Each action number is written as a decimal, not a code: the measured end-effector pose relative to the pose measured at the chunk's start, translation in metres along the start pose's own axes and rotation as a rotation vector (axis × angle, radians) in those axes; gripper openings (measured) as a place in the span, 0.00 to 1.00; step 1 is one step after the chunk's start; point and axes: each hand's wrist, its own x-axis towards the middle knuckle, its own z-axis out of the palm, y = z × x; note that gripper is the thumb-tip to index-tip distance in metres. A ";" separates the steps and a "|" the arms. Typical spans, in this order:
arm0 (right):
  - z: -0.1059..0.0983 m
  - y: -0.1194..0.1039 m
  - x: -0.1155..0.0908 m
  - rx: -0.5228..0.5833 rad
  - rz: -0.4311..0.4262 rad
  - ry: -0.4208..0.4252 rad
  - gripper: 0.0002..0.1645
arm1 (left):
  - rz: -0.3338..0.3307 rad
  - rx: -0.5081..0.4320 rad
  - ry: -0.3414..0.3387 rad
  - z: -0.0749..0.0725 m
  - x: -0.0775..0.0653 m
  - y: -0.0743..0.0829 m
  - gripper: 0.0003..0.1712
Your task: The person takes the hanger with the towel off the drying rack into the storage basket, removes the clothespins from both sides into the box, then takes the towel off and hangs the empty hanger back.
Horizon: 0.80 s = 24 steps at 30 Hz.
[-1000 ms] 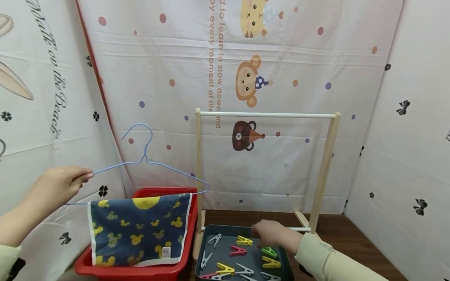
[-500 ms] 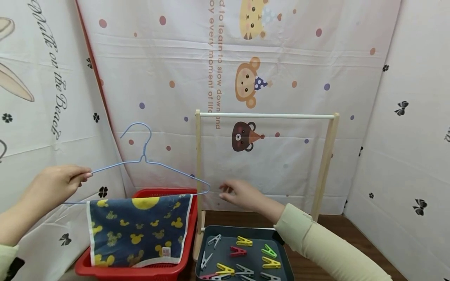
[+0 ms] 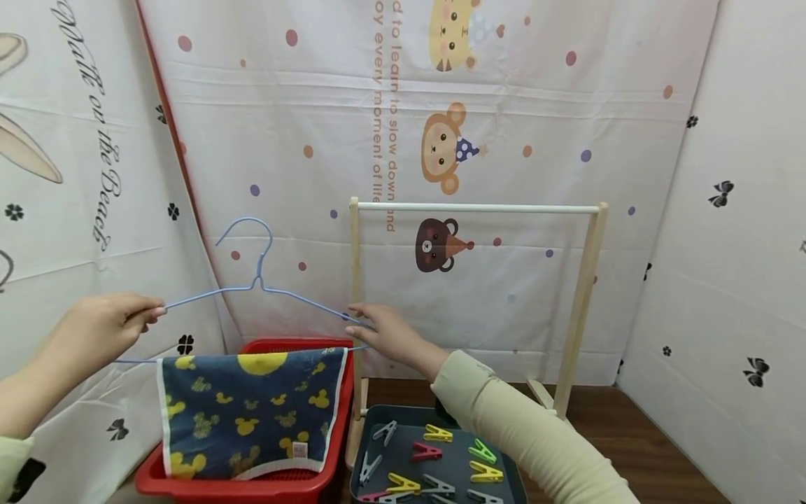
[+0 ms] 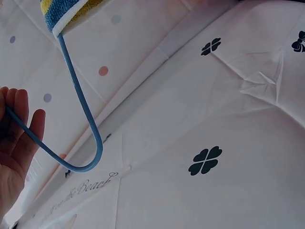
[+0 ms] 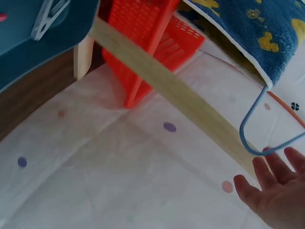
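A blue wire hanger [image 3: 302, 299] is held up above the red basket, its hook pointing up. Over its lower bar hangs a navy towel [image 3: 252, 409] with yellow mouse-head prints and a white edge. My left hand [image 3: 110, 332] pinches the hanger's left shoulder between thumb and fingers. At the opposite end, my right hand [image 3: 393, 336] is right at the corner of the wire. In the right wrist view the fingers [image 5: 264, 174] are spread and loosely bent, with the fingertips at the hanger's bend and the palm facing it.
The red basket [image 3: 147, 476] sits under the towel. A wooden rack with a white top rod [image 3: 478, 208] stands to its right. In front of the rack, a dark tray [image 3: 460, 455] holds several coloured clothespins. Printed cloth walls surround the brown table [image 3: 636, 434].
My right hand has risen from over the clothespin tray and moved left to the hanger's right end. The left hand, hanger and towel have stayed nearly still.
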 end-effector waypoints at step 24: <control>0.002 -0.001 0.018 0.442 0.014 0.088 0.19 | -0.148 -0.089 -0.134 -0.005 0.012 -0.002 0.07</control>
